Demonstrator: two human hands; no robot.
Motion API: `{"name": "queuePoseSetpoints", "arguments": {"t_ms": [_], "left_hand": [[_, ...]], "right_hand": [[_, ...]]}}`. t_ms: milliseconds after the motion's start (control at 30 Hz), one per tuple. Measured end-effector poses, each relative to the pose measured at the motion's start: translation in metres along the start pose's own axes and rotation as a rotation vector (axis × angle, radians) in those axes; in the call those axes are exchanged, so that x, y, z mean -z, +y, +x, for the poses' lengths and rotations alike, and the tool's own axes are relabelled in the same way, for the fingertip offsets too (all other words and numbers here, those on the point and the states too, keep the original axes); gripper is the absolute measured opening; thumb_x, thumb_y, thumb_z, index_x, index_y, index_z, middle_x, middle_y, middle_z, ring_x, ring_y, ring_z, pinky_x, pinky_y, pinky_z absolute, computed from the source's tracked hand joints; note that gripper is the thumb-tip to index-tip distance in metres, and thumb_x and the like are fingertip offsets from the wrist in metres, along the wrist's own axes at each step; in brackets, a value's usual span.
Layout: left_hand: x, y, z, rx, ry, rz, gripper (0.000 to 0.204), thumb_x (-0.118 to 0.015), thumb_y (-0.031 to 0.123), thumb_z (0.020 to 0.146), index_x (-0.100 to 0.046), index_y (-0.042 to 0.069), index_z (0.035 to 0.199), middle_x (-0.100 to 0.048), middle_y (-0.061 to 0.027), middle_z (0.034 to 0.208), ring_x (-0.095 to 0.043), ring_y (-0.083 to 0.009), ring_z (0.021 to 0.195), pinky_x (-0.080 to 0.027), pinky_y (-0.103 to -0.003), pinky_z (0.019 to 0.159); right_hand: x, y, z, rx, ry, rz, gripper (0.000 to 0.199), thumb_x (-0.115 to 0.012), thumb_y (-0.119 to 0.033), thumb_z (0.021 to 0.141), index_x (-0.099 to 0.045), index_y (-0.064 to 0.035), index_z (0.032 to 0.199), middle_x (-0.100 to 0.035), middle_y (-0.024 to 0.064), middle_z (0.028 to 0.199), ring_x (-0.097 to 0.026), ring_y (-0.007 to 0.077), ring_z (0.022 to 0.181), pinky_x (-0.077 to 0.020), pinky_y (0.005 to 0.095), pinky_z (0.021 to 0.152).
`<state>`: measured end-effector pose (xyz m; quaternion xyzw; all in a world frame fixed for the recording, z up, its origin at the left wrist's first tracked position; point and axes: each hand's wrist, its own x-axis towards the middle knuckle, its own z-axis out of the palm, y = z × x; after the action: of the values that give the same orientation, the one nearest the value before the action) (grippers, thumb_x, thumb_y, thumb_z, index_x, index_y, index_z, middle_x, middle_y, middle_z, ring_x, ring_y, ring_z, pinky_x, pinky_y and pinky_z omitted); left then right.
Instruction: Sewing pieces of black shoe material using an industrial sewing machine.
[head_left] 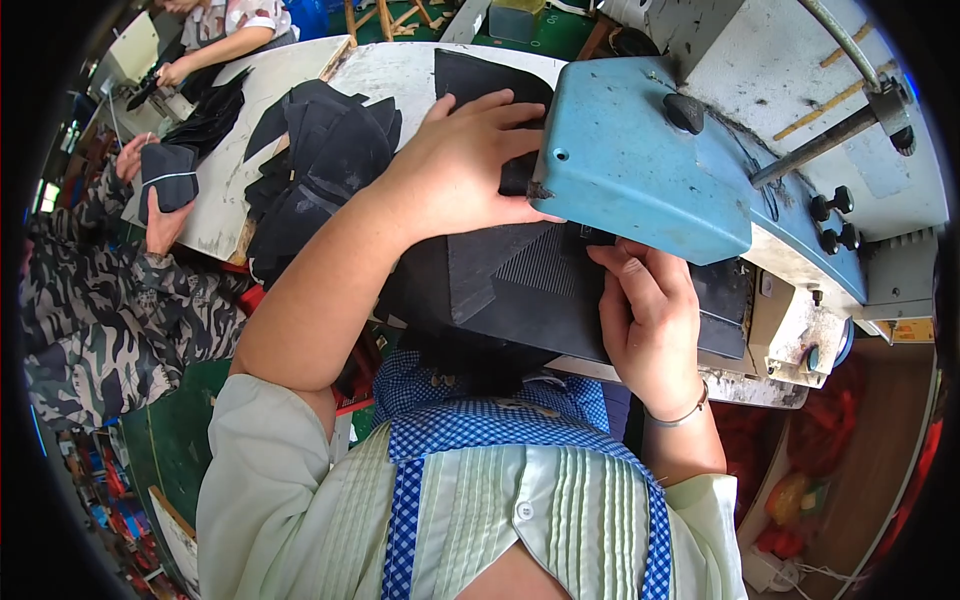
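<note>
the left hand (pixel 470 170) lies palm down over the black pieces, its fingers spread wide, the fingertips reaching to the near side of the blue machine head (pixel 640 150) and the thumb stretched along below its lower corner. the right hand (pixel 650 300) is just below the head's front edge, fingers bent and turned inward above a black piece (pixel 545 318); some fingertips are hidden under the head, so i cannot tell whether they pinch the piece or only press on it. that piece lies on the worktable between the hands, partly beneath the head, with a ribbed patch (pixel 538 262) showing on top. a bracelet (pixel 680 410) circles the right wrist. left of the left forearm, a pile (pixel 335 145) of dark cut pieces lies loosely overlapped on the white table (pixel 222 205). farther left, a co-worker in a camouflage jacket (pixel 120 310) holds a banded black bundle (pixel 170 172) in both hands. a black knob (pixel 684 113) stands on the head.
</note>
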<state>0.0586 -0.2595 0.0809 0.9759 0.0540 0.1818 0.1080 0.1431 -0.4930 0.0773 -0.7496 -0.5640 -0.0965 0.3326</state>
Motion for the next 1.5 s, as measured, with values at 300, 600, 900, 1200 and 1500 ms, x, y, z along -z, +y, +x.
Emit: {"name": "queuePoseSetpoints", "arguments": {"t_ms": [300,600,900,1200,1500], "left_hand": [[0.029,0.022,-0.066,-0.146,-0.165,0.000,0.109,-0.080,0.068,0.058,-0.053,-0.007,0.132,-0.042,-0.0206,0.151,-0.032,-0.0380,0.145,-0.015,-0.064,0.117],[0.052,0.028,-0.113,-0.023,-0.157,-0.630,0.044,-0.066,0.016,0.088,-0.060,-0.005,0.127,-0.063,-0.0186,0.133,-0.055,-0.0320,0.131,-0.028,-0.049,0.117],[0.092,0.050,-0.167,0.775,0.030,-1.755,0.036,-0.063,0.012,0.098,-0.058,-0.002,0.131,-0.067,-0.0060,0.116,-0.063,-0.0127,0.106,-0.048,-0.028,0.096],[0.106,0.037,-0.142,0.165,0.038,-0.808,0.037,-0.081,-0.001,0.075,-0.069,-0.003,0.111,-0.072,-0.0119,0.106,-0.070,-0.0189,0.098,-0.053,-0.030,0.087],[0.086,0.048,-0.134,0.007,0.155,-0.651,0.010,-0.075,-0.002,0.081,-0.067,-0.002,0.087,-0.067,-0.0106,0.077,-0.064,-0.0201,0.066,-0.049,-0.028,0.061]], "right_hand": [[0.002,0.000,0.001,-0.036,0.016,0.005,0.024,-0.064,0.010,0.078,-0.068,0.0004,0.099,-0.062,0.0149,0.101,-0.064,0.0325,0.091,-0.0521,0.0370,0.081],[0.009,-0.007,-0.001,0.027,-0.065,0.125,0.045,-0.082,-0.013,0.073,-0.067,-0.0004,0.113,-0.063,0.0160,0.111,-0.061,0.0360,0.102,-0.0486,0.0426,0.089],[0.004,-0.057,0.002,-0.503,-0.292,1.280,0.009,-0.068,-0.007,0.096,-0.066,0.0016,0.098,-0.061,-0.0050,0.075,-0.050,0.0004,0.069,-0.0426,0.0168,0.065],[0.011,-0.069,0.004,-0.378,-0.352,1.078,0.010,-0.072,-0.006,0.092,-0.067,0.0020,0.097,-0.068,-0.0011,0.078,-0.056,0.0022,0.071,-0.0467,0.0192,0.065],[0.024,-0.063,-0.004,-0.185,-0.285,0.816,0.016,-0.080,-0.008,0.085,-0.070,0.0023,0.094,-0.072,0.0085,0.079,-0.064,0.0083,0.069,-0.0511,0.0237,0.065]]}}
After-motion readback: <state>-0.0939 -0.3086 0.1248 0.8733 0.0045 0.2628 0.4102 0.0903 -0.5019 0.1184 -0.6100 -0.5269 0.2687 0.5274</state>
